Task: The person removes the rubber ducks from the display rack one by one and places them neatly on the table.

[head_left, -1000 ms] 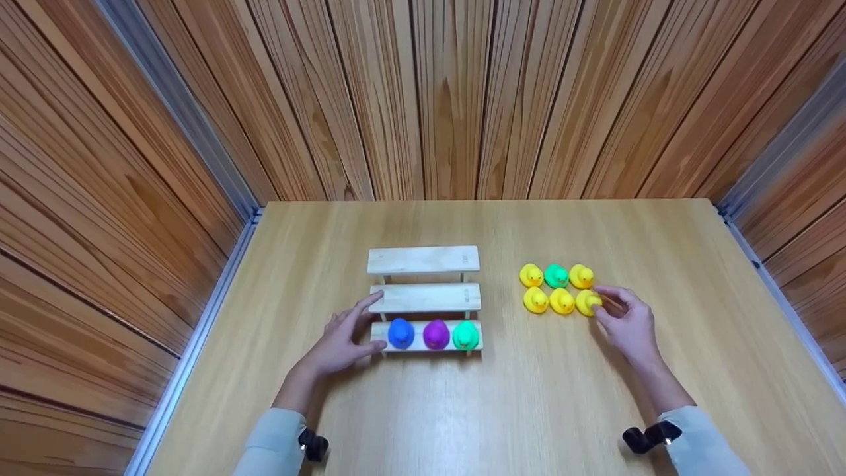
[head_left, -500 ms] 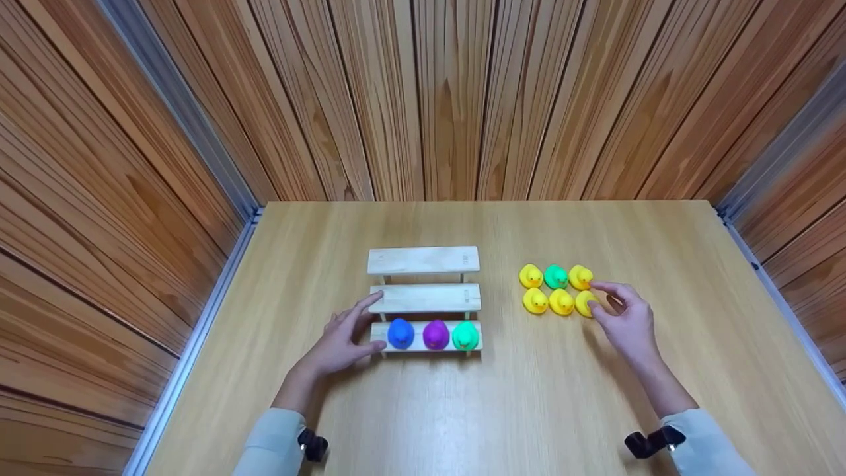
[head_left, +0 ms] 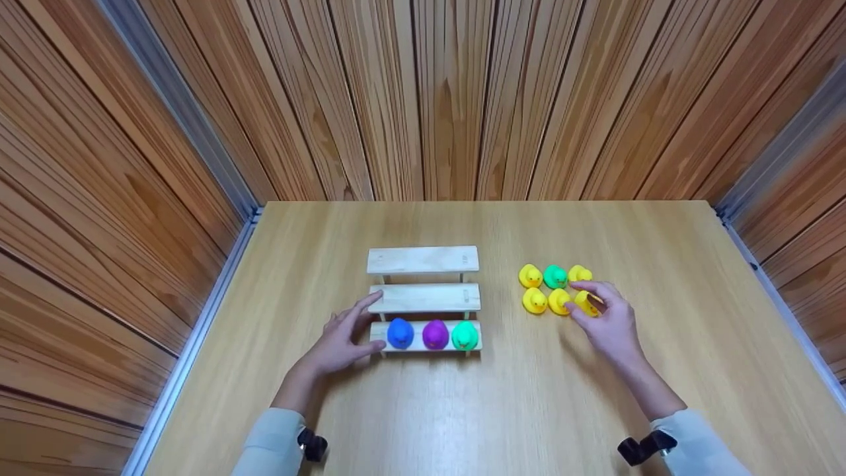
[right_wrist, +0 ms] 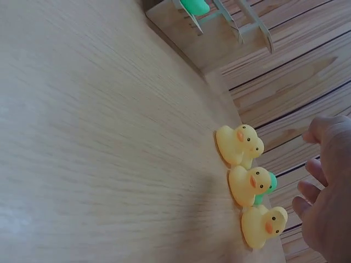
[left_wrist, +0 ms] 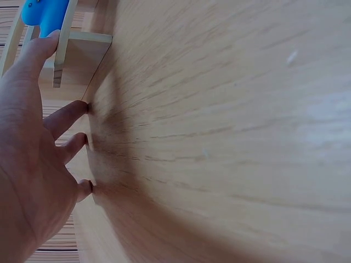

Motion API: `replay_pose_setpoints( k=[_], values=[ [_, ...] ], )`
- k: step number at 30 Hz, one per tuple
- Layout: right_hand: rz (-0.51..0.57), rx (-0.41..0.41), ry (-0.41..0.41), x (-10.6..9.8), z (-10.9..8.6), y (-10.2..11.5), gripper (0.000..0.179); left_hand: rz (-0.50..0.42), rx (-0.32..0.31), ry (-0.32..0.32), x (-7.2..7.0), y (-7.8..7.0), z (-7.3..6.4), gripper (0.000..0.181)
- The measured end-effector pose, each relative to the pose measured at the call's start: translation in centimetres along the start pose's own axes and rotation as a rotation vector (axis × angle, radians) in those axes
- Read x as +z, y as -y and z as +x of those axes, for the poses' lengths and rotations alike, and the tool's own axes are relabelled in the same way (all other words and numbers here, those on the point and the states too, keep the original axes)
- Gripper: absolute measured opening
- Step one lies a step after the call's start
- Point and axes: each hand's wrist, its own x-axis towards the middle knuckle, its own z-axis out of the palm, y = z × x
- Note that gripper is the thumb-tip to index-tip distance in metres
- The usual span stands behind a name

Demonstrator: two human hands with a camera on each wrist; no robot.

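My left hand [head_left: 340, 340] rests against the left end of a three-step wooden stand [head_left: 426, 299], thumb at the lowest step and index finger at the middle one. In the left wrist view, the thumb [left_wrist: 38, 55] touches the step's edge beside a blue rubber duck [left_wrist: 52, 16], and the other fingertips are down at the table. My right hand [head_left: 609, 320] hovers over the right part of two rows of rubber ducks, thumb and index finger apart. It partly hides a yellow duck [head_left: 584, 304]; the thumb tip overlaps the middle front yellow duck [head_left: 559, 301]. Nothing is between its fingers.
On the lowest step sit the blue duck [head_left: 400, 334], a purple duck [head_left: 435, 335] and a green duck [head_left: 465, 336]. A green duck [head_left: 555, 276] stands among yellow ones in the back row. Wooden panels [head_left: 449, 99] rise behind the table [head_left: 423, 410].
My right hand has moved left, from beside the front right yellow duck to over it and toward the middle one. The left hand and the stand have stayed put.
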Motion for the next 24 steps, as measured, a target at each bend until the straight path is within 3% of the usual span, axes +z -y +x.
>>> replay_pose_setpoints(
  k=[6, 13, 19, 24],
  values=[
    [-0.003, -0.026, 0.049, 1.0, -0.6, 0.4, 0.044, -0.006, -0.011, 0.001, 0.1, 0.0, -0.1, 0.093],
    [0.133, -0.093, 0.105, 2.1, -1.1, 0.9, 0.05, -0.012, 0.004, -0.002, 0.2, 0.2, 0.1, 0.093],
    [0.214, -0.181, 0.215, 2.9, -1.4, 0.9, 0.057, -0.009, 0.0, 0.005, 0.0, 0.1, 0.1, 0.093],
    [0.235, -0.198, 0.284, 3.6, -1.8, 1.2, 0.061, -0.016, -0.001, 0.012, -0.1, -0.1, 0.0, 0.093]
  ],
)
